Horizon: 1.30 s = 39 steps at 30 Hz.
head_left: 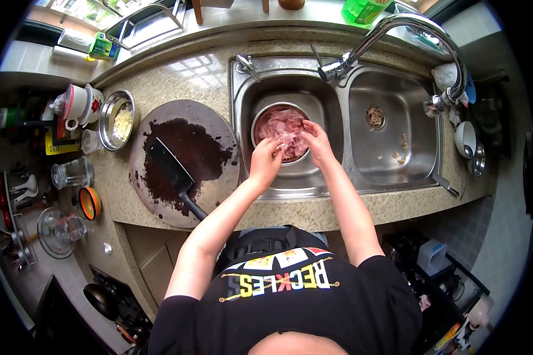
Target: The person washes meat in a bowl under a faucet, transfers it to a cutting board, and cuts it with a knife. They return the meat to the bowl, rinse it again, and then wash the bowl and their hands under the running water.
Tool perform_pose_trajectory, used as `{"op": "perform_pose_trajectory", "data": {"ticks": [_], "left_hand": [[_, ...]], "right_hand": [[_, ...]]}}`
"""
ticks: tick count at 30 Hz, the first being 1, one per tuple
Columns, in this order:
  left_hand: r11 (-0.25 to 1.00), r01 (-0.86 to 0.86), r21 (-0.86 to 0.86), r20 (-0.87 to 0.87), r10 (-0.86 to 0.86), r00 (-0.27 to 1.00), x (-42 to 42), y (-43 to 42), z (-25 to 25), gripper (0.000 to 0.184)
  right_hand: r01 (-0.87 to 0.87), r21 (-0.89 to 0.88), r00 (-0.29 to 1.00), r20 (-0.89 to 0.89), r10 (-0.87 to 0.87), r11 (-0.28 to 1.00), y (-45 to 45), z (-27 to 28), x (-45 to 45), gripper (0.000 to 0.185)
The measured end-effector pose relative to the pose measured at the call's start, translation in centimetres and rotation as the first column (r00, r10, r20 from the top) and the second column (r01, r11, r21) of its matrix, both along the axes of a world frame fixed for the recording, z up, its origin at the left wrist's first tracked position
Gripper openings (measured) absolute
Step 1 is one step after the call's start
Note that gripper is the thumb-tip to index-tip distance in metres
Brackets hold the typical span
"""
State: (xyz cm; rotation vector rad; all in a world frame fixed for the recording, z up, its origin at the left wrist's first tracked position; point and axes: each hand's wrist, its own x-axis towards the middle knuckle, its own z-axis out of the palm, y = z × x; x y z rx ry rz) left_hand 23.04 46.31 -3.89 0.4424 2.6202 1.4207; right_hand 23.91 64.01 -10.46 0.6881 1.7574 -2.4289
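Raw pink meat (276,122) fills a round metal bowl (254,125), which stands in the left basin (326,89) of the steel sink. My left hand (265,161) reaches over the bowl's near side, its fingers closed on some of the meat. From the right, my right hand (318,144) curls its fingers over the bowl's edge onto the same meat. The fingertips of both hands are partly hidden by the meat. Left of the sink, a black cleaver (170,164) lies on a round, dark-stained chopping board (219,127).
Food scraps (375,117) lie around the drain of the right basin (361,160). A tall curved faucet (420,22) arches over the sink. A metal bowl of pale chopped food (122,124) and a glass jug (73,174) stand at the left.
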Motion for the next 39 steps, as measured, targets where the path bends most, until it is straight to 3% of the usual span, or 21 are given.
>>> {"op": "perform_pose_trajectory", "data": {"ticks": [1,2,4,5,8,10,12,13,15,18,24,26,28,30,31,32,34,36,37,38,39], "left_hand": [[0.999,-0.016,-0.037,0.106,0.02,0.994,0.0,-0.1,0.3,0.021],[0.999,-0.009,-0.038,0.109,0.013,0.994,-0.1,-0.3,0.1,0.021],[0.997,-0.06,0.055,0.245,0.045,0.969,-0.5,-0.7,-0.5,0.019],[0.994,-0.08,0.076,0.282,0.056,0.958,-0.9,-0.8,-1.0,0.018],[0.883,-0.33,0.333,0.701,0.002,0.713,-2.2,-0.4,-0.9,0.02],[0.734,-0.491,0.468,0.837,-0.191,0.513,-3.4,-0.2,0.1,0.028],[0.579,-0.557,0.596,0.802,-0.398,0.445,-4.3,0.3,1.9,0.039],[0.583,-0.558,0.59,0.806,-0.394,0.442,-4.7,0.4,2.7,0.039],[0.388,-0.68,0.622,0.746,-0.557,0.364,-5.5,0.9,3.8,0.046],[0.348,-0.679,0.647,0.702,-0.62,0.352,-6.1,1.3,4.7,0.05],[0.486,-0.588,0.646,0.75,-0.546,0.373,-7.2,2.7,4.2,0.041],[0.558,-0.54,0.63,0.773,-0.517,0.368,-7.5,4.1,4.1,0.038],[0.595,-0.494,0.634,0.772,-0.527,0.357,-7.7,5.7,4.3,0.037],[0.629,-0.455,0.63,0.776,-0.527,0.346,-7.7,7.2,4.7,0.035],[0.664,-0.407,0.628,0.778,-0.516,0.358,-7.7,8.1,5.0,0.035],[0.696,-0.356,0.624,0.777,-0.507,0.372,-7.7,8.8,5.3,0.034],[0.696,-0.351,0.626,0.777,-0.523,0.35,-7.8,10.3,5.5,0.033],[0.742,-0.285,0.607,0.787,-0.512,0.343,-7.6,12.0,5.5,0.033],[0.763,-0.265,0.59,0.8,-0.507,0.321,-7.6,13.1,5.8,0.035],[0.761,-0.262,0.594,0.797,-0.511,0.322,-7.3,14.2,5.5,0.035],[0.772,-0.202,0.603,0.781,-0.52,0.346,-7.0,15.4,5.1,0.035]], "right_hand": [[0.024,0.125,0.995,0.094,-0.036,0.992,0.6,-1.2,-0.1,0.03],[0.031,0.124,0.994,0.096,-0.043,0.992,1.2,-0.9,-0.1,0.03],[0.01,-0.037,0.987,0.158,-0.004,0.999,2.5,1.6,-0.5,0.028],[-0.007,0.027,0.993,0.116,0.004,1.0,2.9,2.9,-0.9,0.025],[0.031,0.122,0.999,-0.035,-0.027,0.992,4.7,6.2,-3.1,0.028],[0.001,0.189,0.995,-0.103,0.019,0.982,6.0,8.6,-5.5,0.037],[0.003,0.199,0.99,-0.138,0.025,0.98,6.9,9.7,-8.0,0.052],[-0.018,0.181,0.994,-0.1,0.037,0.983,7.1,10.3,-9.2,0.056],[-0.066,0.183,0.996,-0.039,0.074,0.981,7.5,10.1,-11.5,0.064],[-0.232,0.142,0.969,0.125,0.215,0.962,7.0,9.8,-13.1,0.069],[-0.35,0.314,0.936,0.139,0.322,0.883,7.2,10.0,-11.2,0.067],[-0.257,0.489,0.946,-0.048,0.32,0.833,7.6,10.4,-10.0,0.059],[0.083,0.608,0.959,-0.263,0.101,0.79,8.5,13.9,-7.6,0.036],[0.532,0.642,0.81,-0.576,-0.109,0.552,11.1,18.6,-4.3,0.022],[0.682,0.525,0.684,-0.704,-0.191,0.509,12.6,20.6,-2.8,0.015],[0.752,0.564,0.643,-0.743,-0.188,0.34,14.7,22.1,-1.0,0.013],[0.866,0.475,0.499,-0.815,-0.293,0.154,18.4,23.4,0.6,0.021],[0.716,0.67,0.646,-0.742,-0.176,-0.195,22.0,23.2,1.1,0.031],[0.653,0.74,0.73,-0.671,-0.126,-0.16,24.2,21.2,1.1,0.038],[0.615,0.763,0.789,-0.598,-0.143,0.199,25.0,19.7,1.1,0.035],[0.529,0.809,0.847,-0.484,-0.22,0.257,24.0,19.8,1.4,0.032]]}}
